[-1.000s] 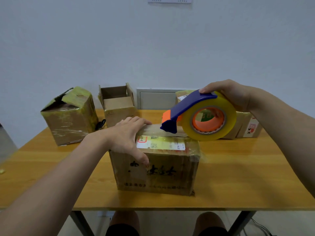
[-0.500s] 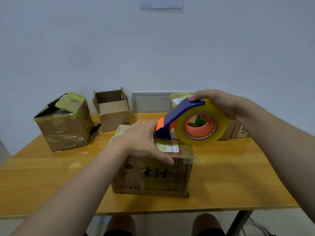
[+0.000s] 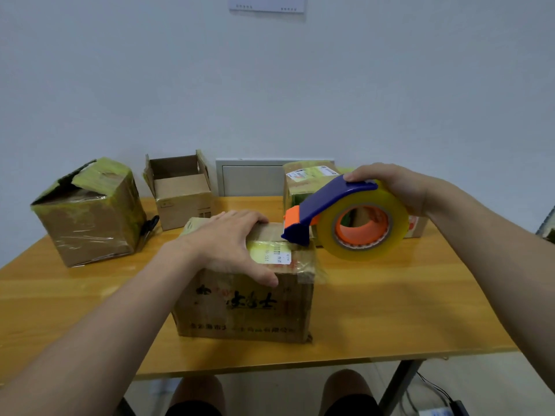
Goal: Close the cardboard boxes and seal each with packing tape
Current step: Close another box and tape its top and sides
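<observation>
Head view, looking down at a wooden counter (image 3: 390, 310) set against a pale wall (image 3: 270, 85). A brown cardboard box (image 3: 243, 304) with dark printed characters on its front is seen at the middle of the counter, near the front edge, with its flaps shut. A white label (image 3: 279, 255) and yellowed old tape are seen on its top.

The left hand (image 3: 228, 244) is laid flat on the box top, fingers straight and pointing to the right, with the thumb pressed over the front upper edge. Nothing is gripped by it.

A tape dispenser (image 3: 330, 202), blue with an orange tip, is grasped from above by the right hand (image 3: 390, 187), whose fingers are curled over the blue arch. A roll of tape (image 3: 363, 226), clear yellowish on an orange core, is carried in the dispenser and is held just off the box's right side, above the counter. The dispenser's blue nose is placed at the rear right part of the box top, just beside the fingertips of the left hand.

At the back left a taped box (image 3: 87, 217) is seen, wrapped in shiny tape, its top torn and dented. Beside it an open box (image 3: 180, 196) stands with its flaps up. A third box (image 3: 303, 181) is partly hidden behind the dispenser at the back right. A grey panel (image 3: 249, 181) is set in the wall behind. Two bare knees (image 3: 195, 394) are seen under the counter.
</observation>
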